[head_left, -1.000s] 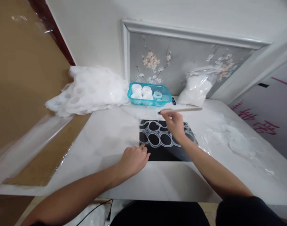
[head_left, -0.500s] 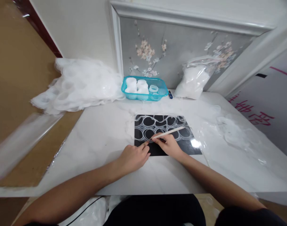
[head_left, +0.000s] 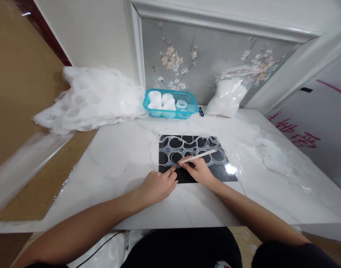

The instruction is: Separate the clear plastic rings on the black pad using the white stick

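A black rectangular mat (head_left: 167,178) lies on the white table, with a clear film of white-outlined circles (head_left: 176,143) over most of it. My right hand (head_left: 199,169) pinches a slim white pen-shaped tool (head_left: 205,154) near its lower end. The tool slants up to the right, and its tip is down at the film's near edge; the kind of tip is too small to tell. My left hand (head_left: 160,186) rests at the mat's near left, index finger pointed toward the tip and the other fingers curled. Whatever lies under its fingertips is hidden.
Behind the mat stands a turquoise basket (head_left: 191,111) with white rolls and clear rings. A heap of white ringed film (head_left: 100,100) is at the back left. A filled clear bag (head_left: 227,96), a small blue object (head_left: 201,111) and loose clear film scraps (head_left: 273,152) lie rightward.
The whole view has shifted slightly. Both hands stay at nearly the same spot on the film, with the white tool still in my right hand.
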Demonstrator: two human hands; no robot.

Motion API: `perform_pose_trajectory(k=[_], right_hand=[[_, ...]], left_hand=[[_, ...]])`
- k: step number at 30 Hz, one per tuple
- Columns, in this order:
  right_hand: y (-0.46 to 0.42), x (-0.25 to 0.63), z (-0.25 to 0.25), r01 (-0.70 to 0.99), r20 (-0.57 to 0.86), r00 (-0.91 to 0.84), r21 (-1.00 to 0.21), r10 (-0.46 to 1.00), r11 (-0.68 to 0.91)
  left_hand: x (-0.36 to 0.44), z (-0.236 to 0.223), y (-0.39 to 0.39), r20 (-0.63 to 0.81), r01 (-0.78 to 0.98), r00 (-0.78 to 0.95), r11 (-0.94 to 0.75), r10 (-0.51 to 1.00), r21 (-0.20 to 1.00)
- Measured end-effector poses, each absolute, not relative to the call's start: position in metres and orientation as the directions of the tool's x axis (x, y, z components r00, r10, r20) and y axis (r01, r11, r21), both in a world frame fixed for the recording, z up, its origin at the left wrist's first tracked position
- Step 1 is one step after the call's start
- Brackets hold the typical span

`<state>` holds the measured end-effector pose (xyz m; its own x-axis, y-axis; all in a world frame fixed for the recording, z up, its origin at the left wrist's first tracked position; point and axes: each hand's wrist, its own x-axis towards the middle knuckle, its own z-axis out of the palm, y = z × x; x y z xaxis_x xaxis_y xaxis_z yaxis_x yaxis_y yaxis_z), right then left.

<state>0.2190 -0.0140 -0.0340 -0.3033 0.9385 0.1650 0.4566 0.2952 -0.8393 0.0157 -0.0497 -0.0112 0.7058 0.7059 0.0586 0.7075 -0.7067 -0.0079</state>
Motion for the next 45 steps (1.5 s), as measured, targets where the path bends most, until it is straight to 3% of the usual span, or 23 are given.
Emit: perform_pose_trajectory(k=[7, 12, 17, 20, 24, 27, 35, 37, 40, 42, 45], right_hand=[[-0.015, 0.218, -0.033, 0.493, 0.214, -0.346, -0.787, 0.913, 0.371], [-0.024, 0.221, -0.039, 0.572, 0.378, -0.487, -0.544, 0.788, 0.614], [-0.032, 0.218, -0.04, 0.59, 0.318, -0.645, -0.371, 0.695, 0.717], [-0.009, 0.218, -0.028, 0.665, 0.306, -0.527, -0.433, 0.793, 0.609], [0.043, 0.235, -0.002, 0.776, 0.427, -0.087, -0.538, 0.9, 0.33], [0.049, 0.251, 0.007, 0.715, 0.45, 0.17, -0.668, 0.877, 0.204], [-0.01, 0.25, 0.005, 0.391, 0.309, -0.069, -0.867, 0.949, 0.31], [-0.006, 0.245, 0.017, 0.306, 0.293, -0.142, -0.896, 0.946, 0.323], [0.016, 0.239, 0.035, 0.321, 0.293, -0.266, -0.871, 0.918, 0.371], [0.04, 0.241, 0.043, 0.379, 0.326, -0.211, -0.841, 0.921, 0.385], [0.081, 0.254, 0.05, 0.303, 0.298, 0.12, -0.919, 0.947, 0.251]], left_hand=[[0.017, -0.013, -0.048, 0.054, 0.717, 0.693, -0.696, 0.718, 0.045], [0.016, -0.009, -0.043, 0.001, 0.741, 0.652, -0.638, 0.758, 0.208], [0.015, -0.003, -0.036, -0.084, 0.77, 0.6, -0.547, 0.795, 0.328], [0.014, 0.001, -0.034, -0.099, 0.773, 0.596, -0.536, 0.797, 0.339], [0.012, 0.004, -0.035, -0.102, 0.773, 0.594, -0.532, 0.798, 0.346], [0.009, 0.004, -0.035, -0.091, 0.775, 0.592, -0.534, 0.801, 0.338], [0.019, 0.006, -0.031, 0.017, 0.773, 0.584, -0.562, 0.812, 0.293], [0.024, 0.007, -0.028, 0.058, 0.783, 0.578, -0.573, 0.814, 0.24], [0.029, 0.004, -0.024, 0.051, 0.835, 0.535, -0.537, 0.843, 0.121], [0.03, 0.002, -0.023, -0.011, 0.866, 0.497, -0.495, 0.868, 0.064], [0.027, 0.005, -0.021, -0.098, 0.885, 0.465, -0.462, 0.88, 0.046]])
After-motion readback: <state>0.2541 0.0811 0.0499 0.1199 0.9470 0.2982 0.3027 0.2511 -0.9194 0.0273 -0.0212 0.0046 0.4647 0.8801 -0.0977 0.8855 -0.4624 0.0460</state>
